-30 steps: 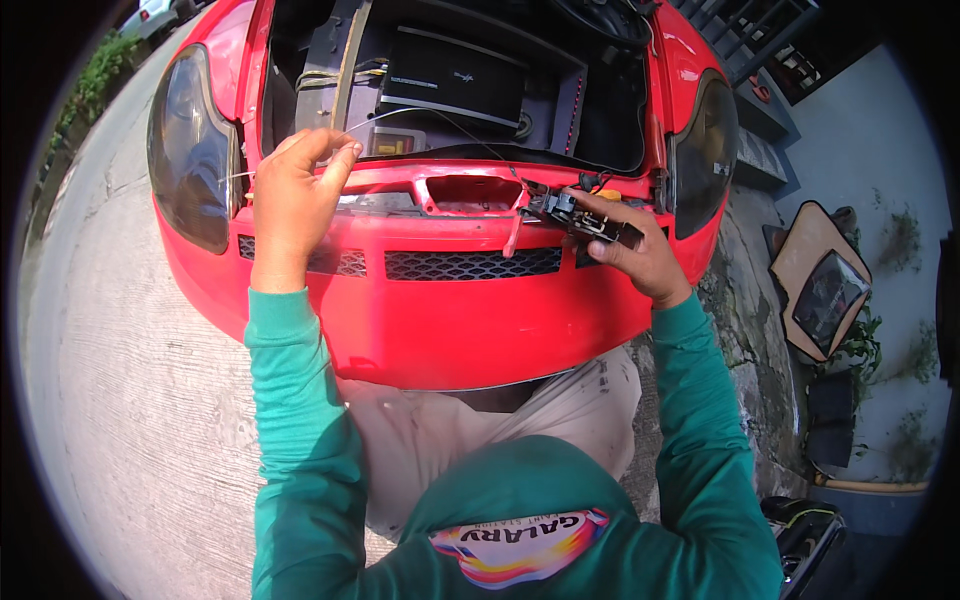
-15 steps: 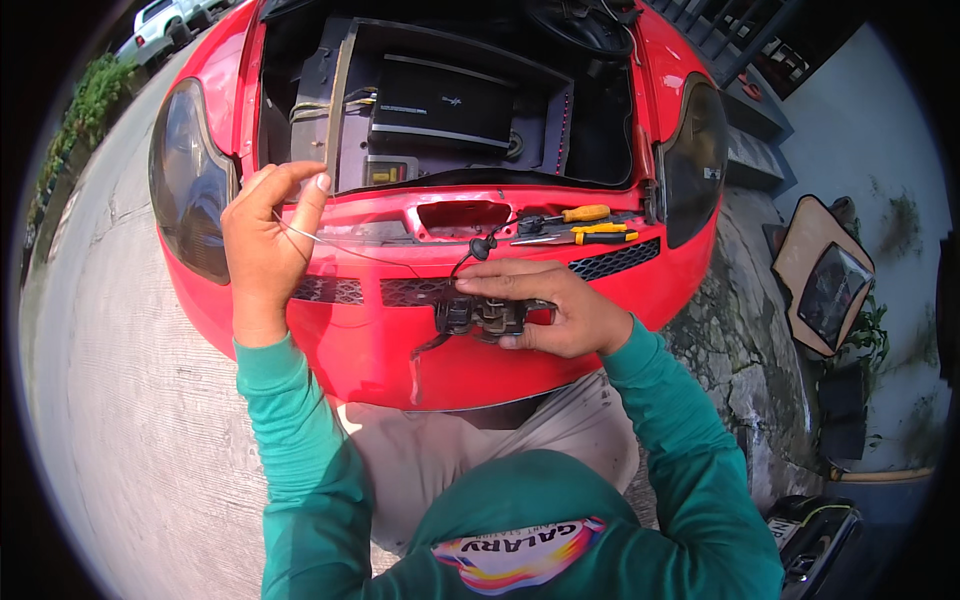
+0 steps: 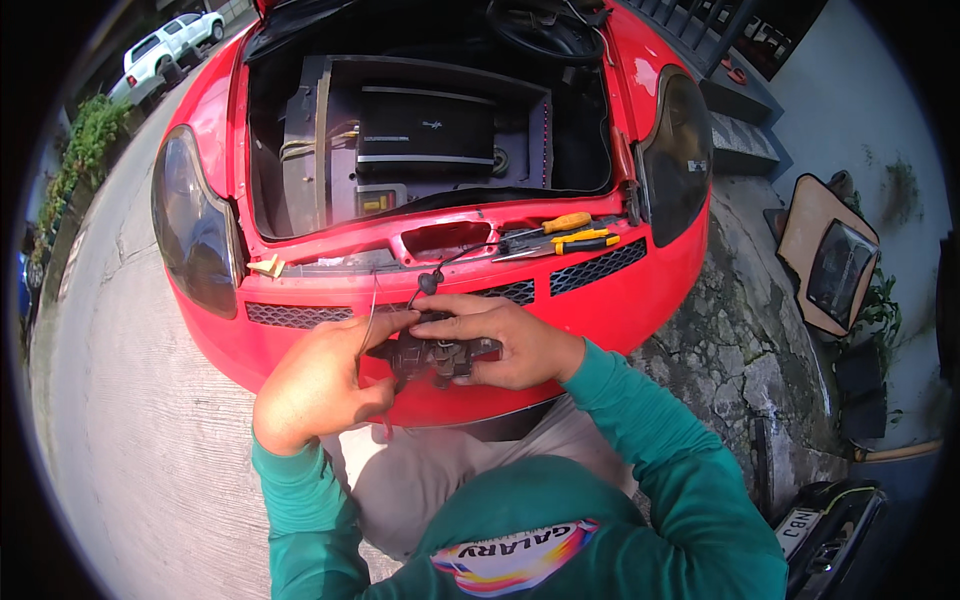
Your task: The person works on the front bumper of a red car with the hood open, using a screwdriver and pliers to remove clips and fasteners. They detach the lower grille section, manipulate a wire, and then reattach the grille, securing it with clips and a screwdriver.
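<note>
- A dark latch-like mechanism (image 3: pixel 430 355) is held in front of the red car nose (image 3: pixel 630 300), between the fingers of both hands.
- Its long axis is laid sideways, roughly level across the view, with one end directed to the left fingers and the other, narrower end into the right fingers.
- A black cable (image 3: pixel 414 297) is led from its upper side toward the car; a black grommet (image 3: pixel 429 284) is carried on it, just beyond the fingertips.
- The right hand (image 3: pixel 525 345) is turned palm inward, its wrist angled to the left; its fingers are clamped on the mechanism, forefinger along the top, thumb below.
- The left hand (image 3: pixel 325 375) is reached up and to the right, thumb and forefinger curved about the near end; whether they are closed on it cannot be told.
- A thin wire (image 3: pixel 373 305) is seen rising beside the left fingers.
- Beyond the right fingers, a yellow-handled screwdriver (image 3: pixel 568 222) and pliers (image 3: pixel 585 243) are rested on the car's front ledge.
</note>
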Motion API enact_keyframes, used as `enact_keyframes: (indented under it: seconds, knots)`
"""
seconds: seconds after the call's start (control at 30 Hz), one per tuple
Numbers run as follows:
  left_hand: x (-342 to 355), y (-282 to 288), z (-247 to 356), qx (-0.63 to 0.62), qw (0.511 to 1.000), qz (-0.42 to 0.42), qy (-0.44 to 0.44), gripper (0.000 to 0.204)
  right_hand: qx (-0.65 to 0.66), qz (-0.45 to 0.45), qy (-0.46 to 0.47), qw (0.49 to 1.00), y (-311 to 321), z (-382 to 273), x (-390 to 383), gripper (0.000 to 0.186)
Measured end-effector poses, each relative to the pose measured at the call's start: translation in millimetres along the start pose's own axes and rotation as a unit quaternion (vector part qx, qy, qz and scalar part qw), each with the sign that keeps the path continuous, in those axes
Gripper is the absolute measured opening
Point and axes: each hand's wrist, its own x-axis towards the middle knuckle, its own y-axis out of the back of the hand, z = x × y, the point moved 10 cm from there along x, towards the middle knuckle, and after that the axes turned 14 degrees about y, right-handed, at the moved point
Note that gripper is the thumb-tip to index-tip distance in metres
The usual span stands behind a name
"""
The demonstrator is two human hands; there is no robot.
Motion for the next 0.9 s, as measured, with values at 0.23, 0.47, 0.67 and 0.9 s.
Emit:
enact_keyframes:
  seconds: [0.23,0.47,0.67,0.9]
  knots:
    - [-21,1,23,0.027,0.994,0.028,-0.100,0.079,0.036,0.010,-0.007,0.999,-2,10,-3,0.073]
    - [-23,-18,7,0.188,0.959,0.204,0.050,0.062,0.003,0.005,0.002,1.000,-10,12,4,0.073]
    - [-18,-22,11,0.251,0.941,0.228,0.017,0.055,-0.024,-0.025,-0.027,0.999,-7,15,6,0.086]
    - [-15,-5,6,0.229,0.937,0.262,0.003,0.052,-0.404,0.065,-0.085,0.908,94,11,6,0.054]
